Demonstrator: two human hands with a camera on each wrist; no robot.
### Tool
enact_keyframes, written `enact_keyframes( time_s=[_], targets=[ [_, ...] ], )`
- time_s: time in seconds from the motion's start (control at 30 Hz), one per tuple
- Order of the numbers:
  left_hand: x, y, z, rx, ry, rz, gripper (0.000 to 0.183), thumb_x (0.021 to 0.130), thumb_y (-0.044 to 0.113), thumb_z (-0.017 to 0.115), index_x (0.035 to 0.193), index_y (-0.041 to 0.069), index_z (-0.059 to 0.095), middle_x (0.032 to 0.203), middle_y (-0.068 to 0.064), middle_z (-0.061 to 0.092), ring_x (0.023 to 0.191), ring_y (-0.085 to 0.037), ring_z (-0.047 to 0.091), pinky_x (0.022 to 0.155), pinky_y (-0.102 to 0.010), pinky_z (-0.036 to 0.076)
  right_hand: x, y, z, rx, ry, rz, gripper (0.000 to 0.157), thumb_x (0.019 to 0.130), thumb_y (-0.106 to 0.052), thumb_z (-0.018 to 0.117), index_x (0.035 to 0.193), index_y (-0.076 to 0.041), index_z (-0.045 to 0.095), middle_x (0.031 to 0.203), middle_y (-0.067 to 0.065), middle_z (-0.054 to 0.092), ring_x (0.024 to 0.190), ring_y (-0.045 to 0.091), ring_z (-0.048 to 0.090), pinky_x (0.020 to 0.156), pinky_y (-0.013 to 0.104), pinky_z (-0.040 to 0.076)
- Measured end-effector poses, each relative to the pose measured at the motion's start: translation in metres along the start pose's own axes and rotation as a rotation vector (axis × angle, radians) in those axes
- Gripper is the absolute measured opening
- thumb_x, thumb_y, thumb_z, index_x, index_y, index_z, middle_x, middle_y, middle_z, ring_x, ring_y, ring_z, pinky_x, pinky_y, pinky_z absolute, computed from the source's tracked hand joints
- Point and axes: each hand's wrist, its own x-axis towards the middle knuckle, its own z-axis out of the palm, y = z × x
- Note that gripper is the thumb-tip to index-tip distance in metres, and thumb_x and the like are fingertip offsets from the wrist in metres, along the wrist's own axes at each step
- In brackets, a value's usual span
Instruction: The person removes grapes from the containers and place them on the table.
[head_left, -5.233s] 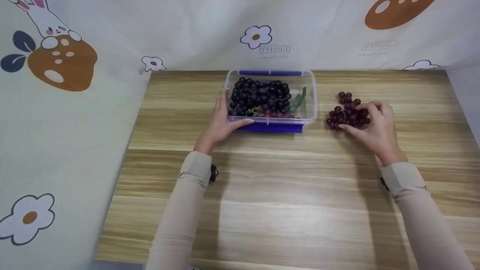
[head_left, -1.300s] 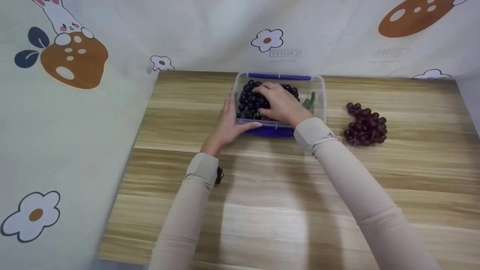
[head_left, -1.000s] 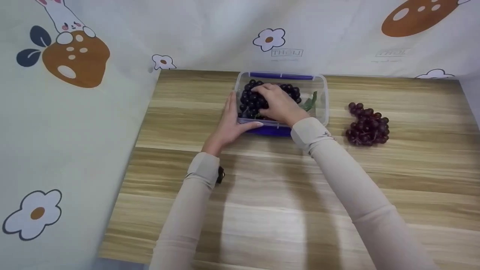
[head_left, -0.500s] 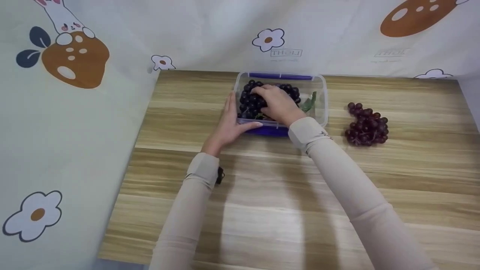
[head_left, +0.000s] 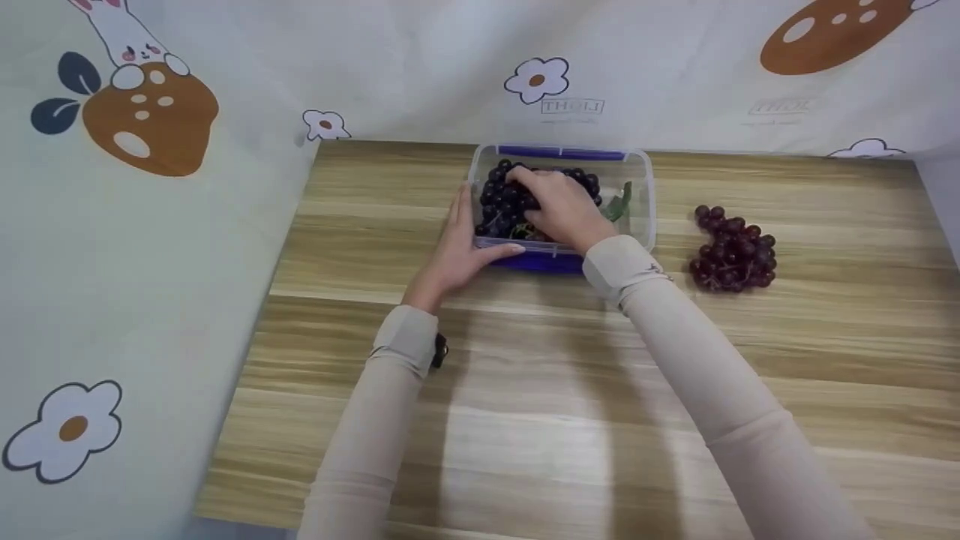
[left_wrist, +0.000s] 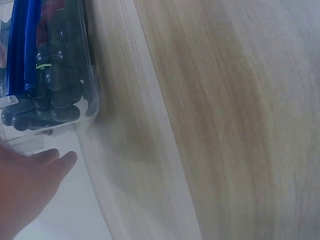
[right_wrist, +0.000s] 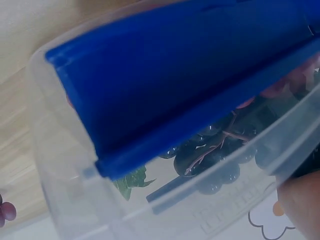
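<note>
While red grapes (head_left: 735,259) are lying outside, seemingly done, the right hand (head_left: 564,210) is grasping remaining black grapes (head_left: 502,202), the uncurled left hand (head_left: 454,255) bracing their container (head_left: 643,206).

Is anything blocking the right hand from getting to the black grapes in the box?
No, nothing visible. The box is open on top, and the right hand reaches over its near rim, fingers curled in at the black grapes. The blue flap sits outside, and the green leaf is off to the side.
</note>
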Motion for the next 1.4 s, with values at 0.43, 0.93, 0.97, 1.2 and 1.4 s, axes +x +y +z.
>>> enact_keyframes(
  time_s=[0.43,0.93,0.97,1.2,1.4],
  targets=[
    [-0.001,0.001,-0.002,0.004,-0.012,-0.013,0.131,0.088,0.057,0.081,0.169,0.009,-0.011,0.177,-0.015,-0.012,0.164,-0.032,-0.003,0.134,-0.046,0.009,-0.002,-0.005,-0.02,0.044,0.033,0.004,0.049,0.097,0.001,0.069,0.143,-0.01,0.056,0.142,0.02,0.066,0.131,0.041,0.062,0.112,0.055,0.051],
    [-0.002,0.001,-0.001,0.008,-0.011,-0.008,0.133,0.087,0.058,0.081,0.169,0.01,-0.011,0.177,-0.016,-0.011,0.164,-0.03,-0.006,0.134,-0.046,0.005,-0.009,-0.006,-0.039,0.032,0.044,0.056,0.051,0.099,-0.005,0.07,0.148,-0.01,0.055,0.144,0.021,0.065,0.13,0.044,0.062,0.113,0.055,0.05],
    [-0.001,0.001,-0.001,0.013,-0.011,-0.006,0.133,0.087,0.059,0.081,0.169,0.01,-0.011,0.177,-0.017,-0.01,0.164,-0.03,-0.006,0.134,-0.046,0.005,-0.01,-0.006,-0.041,0.034,0.043,0.06,0.052,0.099,-0.006,0.07,0.148,-0.01,0.054,0.144,0.021,0.064,0.13,0.044,0.062,0.113,0.056,0.05],
    [-0.001,0.001,0.0,0.007,-0.002,0.007,0.133,0.086,0.056,0.083,0.169,0.007,-0.009,0.177,-0.018,-0.008,0.164,-0.031,-0.003,0.134,-0.044,0.005,-0.015,-0.004,-0.052,0.047,0.045,0.083,0.052,0.1,-0.007,0.07,0.149,-0.01,0.052,0.145,0.023,0.063,0.132,0.045,0.061,0.116,0.057,0.048],
    [-0.001,0.001,-0.001,0.015,0.001,0.005,0.134,0.085,0.058,0.083,0.169,0.007,-0.009,0.177,-0.016,-0.009,0.164,-0.031,-0.003,0.134,-0.043,0.004,-0.02,-0.002,-0.061,0.049,0.038,0.103,0.056,0.1,-0.008,0.07,0.153,-0.01,0.05,0.15,0.023,0.059,0.135,0.047,0.058,0.116,0.06,0.046]
  ],
)
